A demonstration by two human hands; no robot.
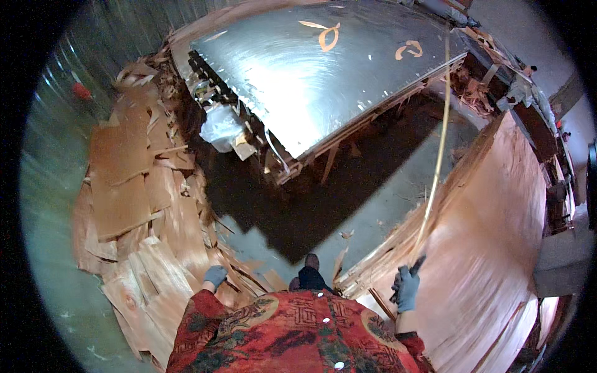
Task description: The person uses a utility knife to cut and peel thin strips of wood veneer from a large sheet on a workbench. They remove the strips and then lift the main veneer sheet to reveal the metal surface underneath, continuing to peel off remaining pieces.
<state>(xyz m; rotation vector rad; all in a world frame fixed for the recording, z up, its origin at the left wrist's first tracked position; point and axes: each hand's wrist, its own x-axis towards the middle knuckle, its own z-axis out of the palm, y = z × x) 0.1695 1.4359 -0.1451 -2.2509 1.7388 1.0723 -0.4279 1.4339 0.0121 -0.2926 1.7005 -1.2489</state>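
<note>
My right hand (406,286), in a grey glove with dark fingers, is closed around the lower end of a long thin pale stick (438,163), which points up past the metal-topped table. Under and beside that hand lies a tall stack of reddish wood veneer sheets (489,200). My left hand (216,276), gloved in grey, rests low beside a heap of broken veneer pieces (154,261); its fingers are partly hidden, and whether it holds anything cannot be told. Ahead stands the table with a shiny metal top (298,88), bearing a few curled wood scraps (329,38).
Scraps and a crumpled plastic bag (221,127) fill the table's left side. The grey floor (373,210) between the stacks bears small chips and the table's shadow. A corrugated wall (107,37) stands at the upper left. More debris (475,93) lies beyond the right stack.
</note>
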